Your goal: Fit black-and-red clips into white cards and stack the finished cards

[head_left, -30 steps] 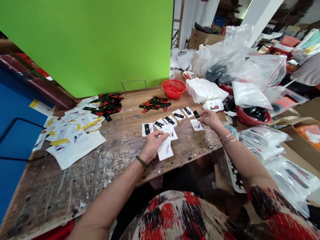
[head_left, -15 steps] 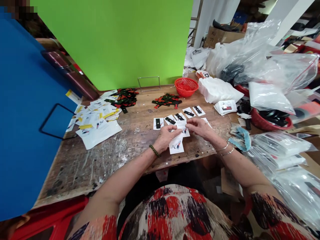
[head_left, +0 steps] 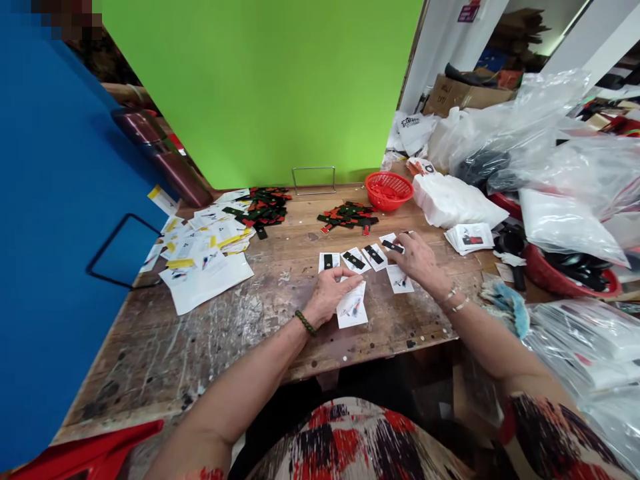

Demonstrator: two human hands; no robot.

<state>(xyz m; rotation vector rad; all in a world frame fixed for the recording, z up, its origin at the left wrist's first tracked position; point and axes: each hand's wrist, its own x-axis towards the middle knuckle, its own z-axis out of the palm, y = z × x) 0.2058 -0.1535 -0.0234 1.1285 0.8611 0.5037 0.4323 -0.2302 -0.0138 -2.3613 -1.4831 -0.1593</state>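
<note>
My left hand [head_left: 331,295] is closed, thumb and fingers pinching a white printed card [head_left: 353,309] over the near part of the table. My right hand [head_left: 419,261] is over the right end of a row of cards. Its thumb and fingers look apart, with fingertips by a dark strip [head_left: 393,246] on a card; I cannot tell whether they touch it. Just below the thumb lies a printed card [head_left: 400,280] without a strip. Left of it, more cards carry dark strips, such as this strip [head_left: 373,254] and another strip [head_left: 353,260]. The right hand hides the row's end.
Behind the row lies a pile of black and red strips [head_left: 347,217], with a red basket [head_left: 390,193] beyond. A larger strip pile [head_left: 265,208] and scattered cards [head_left: 200,233] lie left. Stacked cards [head_left: 469,238], a blue rag [head_left: 510,307] and plastic bags [head_left: 565,213] crowd the right.
My right hand has moved right, away from my left hand, to the row's right end. A card now lies below the row there. My left hand still holds its card; the view has shifted.
</note>
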